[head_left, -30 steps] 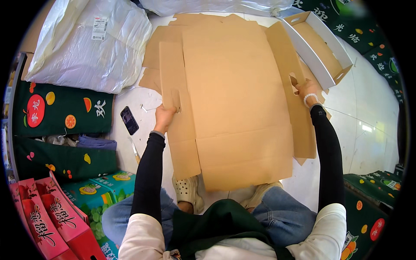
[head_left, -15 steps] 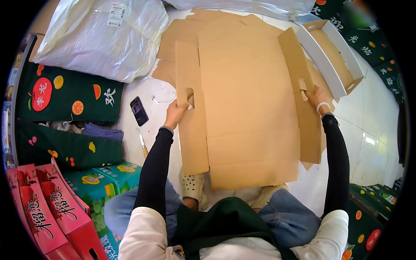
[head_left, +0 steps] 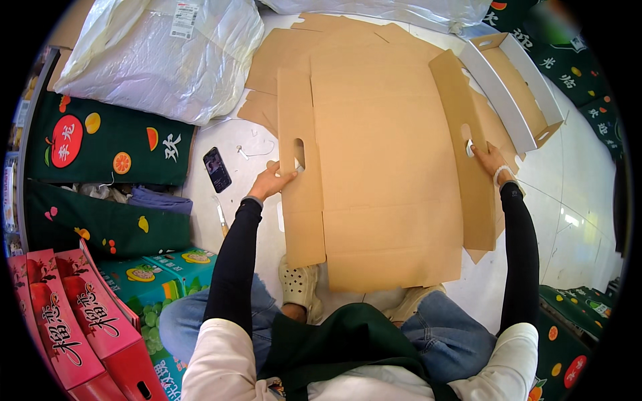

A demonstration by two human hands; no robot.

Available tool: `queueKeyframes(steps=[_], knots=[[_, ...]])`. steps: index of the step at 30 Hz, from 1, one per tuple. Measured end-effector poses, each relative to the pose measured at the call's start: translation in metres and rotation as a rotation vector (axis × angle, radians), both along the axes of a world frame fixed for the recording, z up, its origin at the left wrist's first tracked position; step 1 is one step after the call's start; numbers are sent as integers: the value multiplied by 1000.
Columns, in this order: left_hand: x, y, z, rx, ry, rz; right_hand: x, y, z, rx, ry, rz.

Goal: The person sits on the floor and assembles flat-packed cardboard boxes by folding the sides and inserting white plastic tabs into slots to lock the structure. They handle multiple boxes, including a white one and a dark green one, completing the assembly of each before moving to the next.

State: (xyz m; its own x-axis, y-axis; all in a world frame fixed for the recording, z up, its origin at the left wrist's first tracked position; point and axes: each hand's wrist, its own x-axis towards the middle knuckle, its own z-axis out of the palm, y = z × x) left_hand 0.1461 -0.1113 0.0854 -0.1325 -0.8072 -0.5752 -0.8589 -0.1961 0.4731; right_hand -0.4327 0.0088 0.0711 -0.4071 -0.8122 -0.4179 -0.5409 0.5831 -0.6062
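At two o'clock, the right hand hides its fingertips behind the cardboard flap; the handle slot is partly covered.

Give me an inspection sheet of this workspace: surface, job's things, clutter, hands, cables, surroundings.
Surface: pale floor, largely covered by cardboard.
Job's things: flat brown cardboard box blank, both side flaps tilted up, each with a handle slot.
Clutter: phone, small knife, assembled white-sided tray.
Hands: left hand grips the left flap; right hand grips the right flap.
Cables: thin white cord beside the phone.
Surroundings: clear plastic sheeting, green fruit-print boxes, red cartons.
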Motion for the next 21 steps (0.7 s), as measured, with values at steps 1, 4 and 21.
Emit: queueKeyframes(steps=[1, 4, 21], knots=[[0, 1, 0, 37, 37, 31, -2, 3, -1, -11, -91, -22], [3, 7, -5, 159, 255, 154, 0, 5, -9, -74, -550, -163], [-8, 40, -7, 340, 783, 575, 5, 8, -10, -69, -689, -12]])
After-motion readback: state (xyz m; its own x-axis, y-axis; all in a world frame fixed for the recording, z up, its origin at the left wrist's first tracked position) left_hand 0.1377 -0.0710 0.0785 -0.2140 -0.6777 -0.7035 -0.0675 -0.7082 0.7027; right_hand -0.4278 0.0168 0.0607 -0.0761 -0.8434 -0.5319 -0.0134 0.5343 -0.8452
